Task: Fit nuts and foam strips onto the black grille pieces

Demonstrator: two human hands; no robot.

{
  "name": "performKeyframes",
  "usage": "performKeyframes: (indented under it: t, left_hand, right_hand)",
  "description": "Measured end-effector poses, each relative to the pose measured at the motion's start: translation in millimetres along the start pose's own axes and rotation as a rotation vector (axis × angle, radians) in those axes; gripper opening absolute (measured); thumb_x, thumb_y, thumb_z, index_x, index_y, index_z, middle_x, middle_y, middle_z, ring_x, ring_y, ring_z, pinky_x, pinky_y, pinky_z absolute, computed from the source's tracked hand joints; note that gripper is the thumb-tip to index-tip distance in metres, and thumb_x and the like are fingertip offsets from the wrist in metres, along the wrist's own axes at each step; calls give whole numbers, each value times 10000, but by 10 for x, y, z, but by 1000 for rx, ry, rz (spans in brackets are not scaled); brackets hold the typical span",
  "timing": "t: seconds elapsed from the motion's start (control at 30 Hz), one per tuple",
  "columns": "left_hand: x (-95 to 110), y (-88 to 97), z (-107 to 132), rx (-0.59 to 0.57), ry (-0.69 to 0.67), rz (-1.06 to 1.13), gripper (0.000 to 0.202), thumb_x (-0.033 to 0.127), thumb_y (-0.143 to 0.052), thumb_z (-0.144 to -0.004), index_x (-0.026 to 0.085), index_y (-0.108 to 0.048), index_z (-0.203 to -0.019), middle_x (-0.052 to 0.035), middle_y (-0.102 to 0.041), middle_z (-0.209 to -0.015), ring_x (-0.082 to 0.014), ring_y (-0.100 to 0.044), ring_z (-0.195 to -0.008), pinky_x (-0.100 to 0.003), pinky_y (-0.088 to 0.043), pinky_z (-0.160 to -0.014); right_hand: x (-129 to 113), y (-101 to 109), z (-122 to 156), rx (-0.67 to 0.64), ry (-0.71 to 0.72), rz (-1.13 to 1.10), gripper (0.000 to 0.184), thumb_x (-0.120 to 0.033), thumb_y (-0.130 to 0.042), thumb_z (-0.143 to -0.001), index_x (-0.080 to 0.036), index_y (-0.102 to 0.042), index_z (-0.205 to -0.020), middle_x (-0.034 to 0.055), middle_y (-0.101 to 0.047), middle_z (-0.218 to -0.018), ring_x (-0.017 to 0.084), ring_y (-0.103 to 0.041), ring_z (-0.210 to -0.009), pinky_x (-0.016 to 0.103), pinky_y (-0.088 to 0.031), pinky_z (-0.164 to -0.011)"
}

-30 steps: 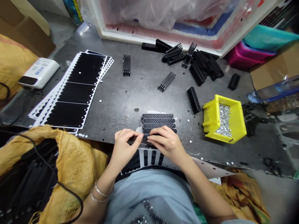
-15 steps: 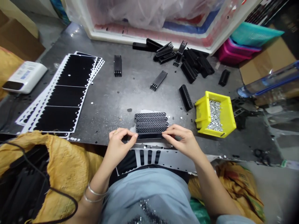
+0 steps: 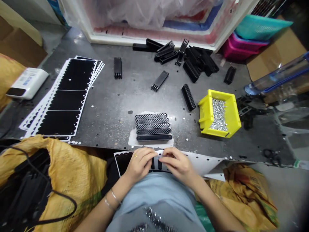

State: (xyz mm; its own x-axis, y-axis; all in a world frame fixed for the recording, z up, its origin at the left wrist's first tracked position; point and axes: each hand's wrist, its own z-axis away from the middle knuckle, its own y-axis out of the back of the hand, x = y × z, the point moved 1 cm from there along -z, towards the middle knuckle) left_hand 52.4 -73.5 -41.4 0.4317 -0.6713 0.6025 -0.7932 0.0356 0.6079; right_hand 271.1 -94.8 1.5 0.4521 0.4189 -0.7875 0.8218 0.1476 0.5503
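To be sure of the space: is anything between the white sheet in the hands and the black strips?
Nothing upright. Only a flat white paper lies under the black strips, beyond the white sheet in the left hand and right hand.

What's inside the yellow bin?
The yellow bin holds a heap of tiny silver pieces. They cover its floor, so the bottom can't be seen, and neither can anything buried under them.
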Motion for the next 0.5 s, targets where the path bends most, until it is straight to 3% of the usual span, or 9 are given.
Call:
performKeyframes:
  t: [0.1,0.17,0.2,0.23,0.3,0.4,0.5]
  left_hand:
    - [-79,-54,13,-21,-40,-22,378,63,-557,-967,240,-605,-1297,-77,-749,-1153,-198,-700,-1104,-363,-540,-959]
    - [-67,-38,-14,-52,-77,-23,390,55,-540,-968,231,-601,-1310,-81,-747,-1169,-201,-691,-1135,-366,-538,-972]
    - [-43,-11,-37,-61,-108,-22,390,49,-536,-964,225,-606,-1305,-81,-747,-1169,-200,-687,-1144,-361,-536,-977]
    - [-12,32,-68,-51,-139,-22,384,47,-544,-955,222,-616,-1290,-78,-749,-1160,-198,-685,-1140,-353,-534,-976]
    - [33,165,-160,36,-124,-48,354,58,-598,-929,230,-641,-1236,-60,-754,-1111,-195,-691,-1091,-347,-520,-965]
    - [-20,430,-354,220,194,-161,237,126,-668,-922,244,-676,-1127,-32,-755,-1023,-210,-684,-1027,-391,-461,-996]
    - [-184,623,-532,195,492,-189,86,240,-653,-964,260,-728,-1004,-11,-766,-970,-232,-672,-1021,-441,-397,-1032]
  right_hand:
    - [18,253,-17,-17,-214,-491,56,-278,-659,-988,-249,-707,-992,56,-652,-1070,186,-716,-935,374,-633,-826]
    - [-14,379,-122,72,-286,-690,98,-334,-651,-995,-274,-657,-1072,32,-614,-1078,134,-697,-742,329,-637,-673]
    - [-36,404,-208,115,-286,-682,132,-337,-654,-992,-288,-646,-1114,23,-592,-1078,106,-656,-667,297,-613,-602]
    - [-58,399,-312,143,-273,-594,171,-320,-663,-986,-297,-649,-1155,23,-576,-1080,93,-623,-644,278,-590,-573]
    - [-93,312,-555,146,-184,-268,250,-245,-645,-992,-289,-674,-1236,47,-577,-1090,122,-627,-751,296,-587,-656]
    - [-94,83,-898,68,35,127,355,-178,-546,-1039,-229,-628,-1380,103,-657,-1138,195,-646,-982,384,-569,-853]
    - [-40,-89,-1097,-4,180,229,230,-212,-582,-1037,-195,-705,-1231,96,-732,-1116,207,-647,-965,403,-546,-861]
